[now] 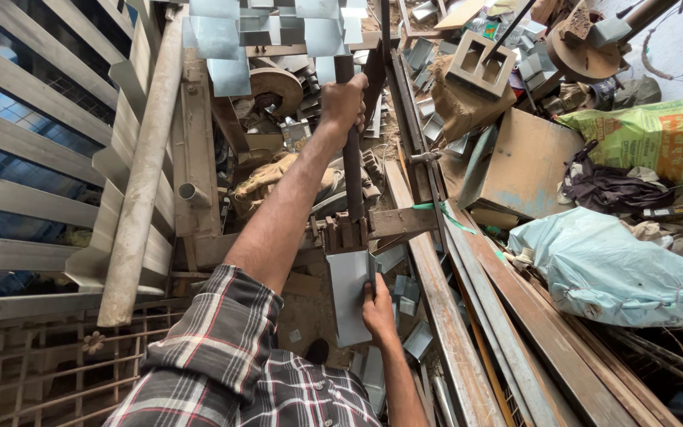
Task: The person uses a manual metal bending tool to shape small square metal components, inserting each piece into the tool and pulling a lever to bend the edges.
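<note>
My left hand (344,101) is closed around the top of a dark upright lever (352,174), with my arm in a plaid sleeve stretched out to it. The lever runs down into a rusty hand press (340,232) bolted on a steel bar. A grey bent sheet-metal piece (348,296) sticks out of the press toward me. My right hand (378,312) grips that piece along its right edge, just below the press.
Folded grey metal pieces (223,35) are stacked at the top, with more loose ones (406,291) by the press. Long steel bars (468,316) run diagonally on the right. A pale blue sack (606,269), a green sack (650,138) and a metal box (527,162) lie right; a pipe (142,182) and slatted grille (33,142) left.
</note>
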